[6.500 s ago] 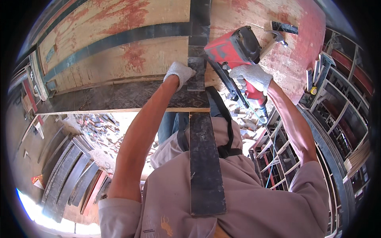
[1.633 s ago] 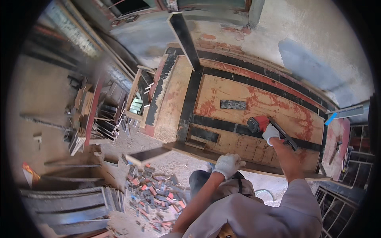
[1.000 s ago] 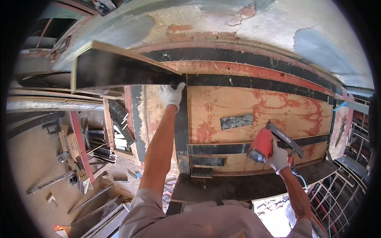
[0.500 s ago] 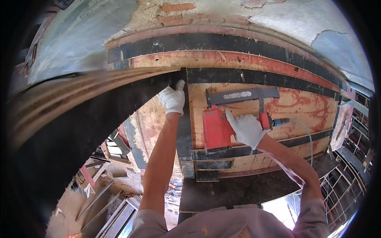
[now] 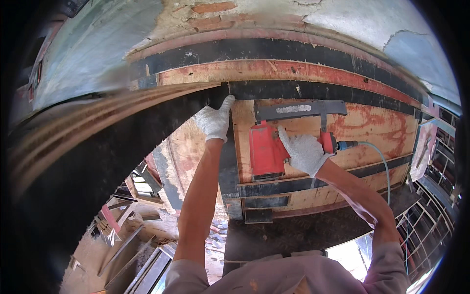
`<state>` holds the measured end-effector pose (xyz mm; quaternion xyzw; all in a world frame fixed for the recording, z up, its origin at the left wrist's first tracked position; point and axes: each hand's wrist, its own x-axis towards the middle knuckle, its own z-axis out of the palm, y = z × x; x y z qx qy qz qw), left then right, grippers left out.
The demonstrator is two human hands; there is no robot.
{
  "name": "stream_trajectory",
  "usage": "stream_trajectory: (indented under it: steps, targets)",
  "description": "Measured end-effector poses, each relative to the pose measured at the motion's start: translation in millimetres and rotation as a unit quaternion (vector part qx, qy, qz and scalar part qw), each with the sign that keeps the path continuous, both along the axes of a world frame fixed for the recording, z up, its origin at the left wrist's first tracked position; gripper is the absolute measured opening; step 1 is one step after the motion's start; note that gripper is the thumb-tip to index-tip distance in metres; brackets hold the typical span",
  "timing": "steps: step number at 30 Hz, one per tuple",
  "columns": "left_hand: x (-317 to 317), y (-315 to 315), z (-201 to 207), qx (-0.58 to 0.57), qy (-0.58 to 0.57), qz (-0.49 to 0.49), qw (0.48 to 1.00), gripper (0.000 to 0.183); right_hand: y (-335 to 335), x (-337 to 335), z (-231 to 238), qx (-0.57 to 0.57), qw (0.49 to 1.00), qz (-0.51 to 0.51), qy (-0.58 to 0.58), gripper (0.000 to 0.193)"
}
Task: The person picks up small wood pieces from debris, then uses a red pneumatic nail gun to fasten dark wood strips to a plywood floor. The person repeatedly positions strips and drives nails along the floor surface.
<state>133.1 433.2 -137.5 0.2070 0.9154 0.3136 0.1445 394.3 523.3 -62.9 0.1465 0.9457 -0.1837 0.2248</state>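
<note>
My left hand (image 5: 214, 120), in a white knit glove, is closed on the end of a long black-faced plywood strip (image 5: 112, 132). Its thumb points up beside the seam where that end meets another black strip (image 5: 274, 90). My right hand (image 5: 304, 151), also gloved, grips the handle of a red and grey pneumatic nail gun (image 5: 265, 149). The gun lies sideways over the wooden panel (image 5: 362, 128), just under the black strip; whether it touches the panel I cannot tell. A blue fitting joins a thin air hose (image 5: 383, 159) to its right end.
Black and red strips cross the panel, with a black-faced board (image 5: 293, 235) below it. Wood scraps and planks (image 5: 152, 267) lie at the lower left. A metal lattice (image 5: 428, 223) stands at right, and a worn plaster wall (image 5: 352, 19) runs along the top.
My left thumb has shifted slightly right, toward the seam. The nail gun has risen a little toward the black strip, and its hose has swung slightly to the right.
</note>
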Motion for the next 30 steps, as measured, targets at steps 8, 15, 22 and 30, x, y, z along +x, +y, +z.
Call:
stream_trajectory:
  steps: [8,15,22,30]
  targets:
    - [-1,-2,-5,-0.043,0.031,0.012,0.999,0.104,4,76,25,-0.008,0.987,-0.138,0.087,0.099]
    - [1,-5,-6,0.012,0.102,-0.003,0.995,0.091,39,214,-1,0.140,0.913,-0.364,-0.124,0.095]
    - [5,-5,-21,0.035,0.106,-0.010,0.994,0.093,52,286,-44,0.186,0.867,-0.433,-0.165,0.089]
    - [3,-15,-29,0.005,0.134,0.000,0.991,0.096,-34,108,10,0.103,0.975,-0.176,0.086,0.069]
